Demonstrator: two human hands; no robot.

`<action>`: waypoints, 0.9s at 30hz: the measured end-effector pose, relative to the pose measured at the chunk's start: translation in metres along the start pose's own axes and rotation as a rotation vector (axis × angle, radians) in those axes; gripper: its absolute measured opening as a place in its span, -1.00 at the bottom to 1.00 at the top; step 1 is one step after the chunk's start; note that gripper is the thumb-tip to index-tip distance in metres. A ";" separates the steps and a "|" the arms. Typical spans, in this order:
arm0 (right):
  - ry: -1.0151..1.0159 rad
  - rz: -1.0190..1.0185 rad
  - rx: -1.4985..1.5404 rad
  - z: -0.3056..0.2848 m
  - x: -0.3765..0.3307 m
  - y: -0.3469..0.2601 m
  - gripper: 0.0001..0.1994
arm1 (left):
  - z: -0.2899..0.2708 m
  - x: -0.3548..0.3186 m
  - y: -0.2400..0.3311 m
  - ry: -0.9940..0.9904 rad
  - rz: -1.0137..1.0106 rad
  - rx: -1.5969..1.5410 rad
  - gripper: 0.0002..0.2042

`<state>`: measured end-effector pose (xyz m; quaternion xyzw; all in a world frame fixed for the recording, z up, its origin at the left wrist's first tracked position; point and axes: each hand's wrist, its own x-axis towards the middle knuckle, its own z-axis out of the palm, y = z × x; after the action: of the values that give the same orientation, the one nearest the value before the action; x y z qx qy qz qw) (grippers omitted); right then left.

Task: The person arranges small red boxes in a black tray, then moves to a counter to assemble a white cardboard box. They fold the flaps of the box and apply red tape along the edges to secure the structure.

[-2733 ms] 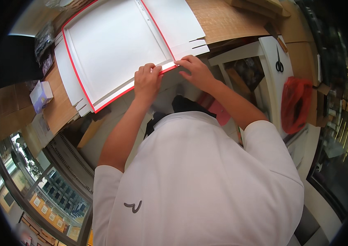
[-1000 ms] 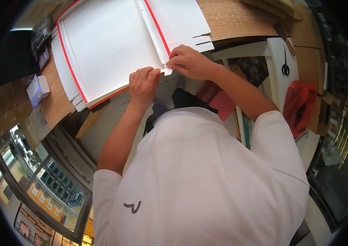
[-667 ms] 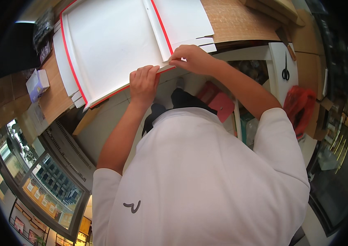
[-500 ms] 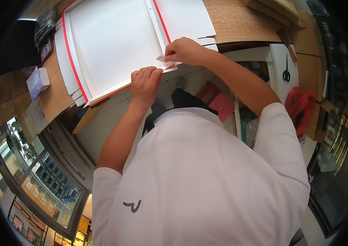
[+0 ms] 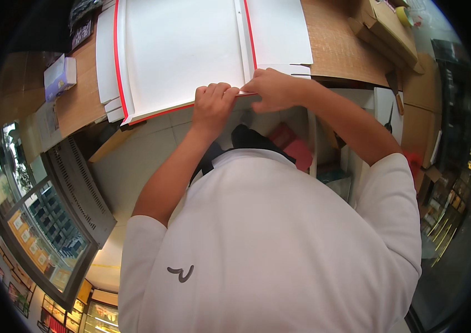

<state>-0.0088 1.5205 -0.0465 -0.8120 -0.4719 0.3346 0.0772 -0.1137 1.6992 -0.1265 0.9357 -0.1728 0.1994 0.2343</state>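
A large white cardboard box (image 5: 185,53) with red edges lies open on the table, its near wall folded up along the front edge. My left hand (image 5: 212,108) is closed over that near wall, its fingers bent over the top from the inside. Just to its right, my right hand (image 5: 277,90) grips the near right corner, with the index fingertip at the fold and the thumb lower on the outer side. Beyond the right red edge, a white side panel (image 5: 280,33) spreads flat, with slotted tabs at its near end. My fingers hide the corner itself.
The wooden table (image 5: 335,53) extends on both sides of the box. A purple-and-white tissue pack (image 5: 60,77) stands at left. Brown cardboard boxes (image 5: 385,33) and a roll of yellow-green tape (image 5: 404,16) sit at far right. Black scissors (image 5: 389,119) lie on a white surface at right.
The raised flap at the near right corner is now folded down into the wall. My right hand has moved from above the corner onto it. The view has shifted, so the box appears further right.
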 end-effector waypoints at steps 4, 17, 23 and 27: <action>0.182 -0.116 -0.280 0.023 0.009 0.009 -0.73 | -0.001 0.002 0.002 0.045 -0.013 -0.003 -0.69; 0.587 0.024 0.002 0.044 0.000 0.016 -0.83 | -0.129 -0.147 -0.105 0.207 -0.756 -0.270 -0.66; 0.611 0.050 -0.029 0.049 0.000 0.017 -0.85 | -0.155 -0.107 -0.157 -0.287 -0.386 -0.176 -0.55; 0.592 -0.056 -0.196 0.050 0.001 0.020 -0.84 | -0.163 -0.092 -0.162 -0.505 -0.358 -0.039 -0.57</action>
<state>-0.0250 1.5004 -0.0942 -0.8645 -0.4809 0.0345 0.1418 -0.1727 1.9378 -0.0964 0.9665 -0.0617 -0.0873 0.2333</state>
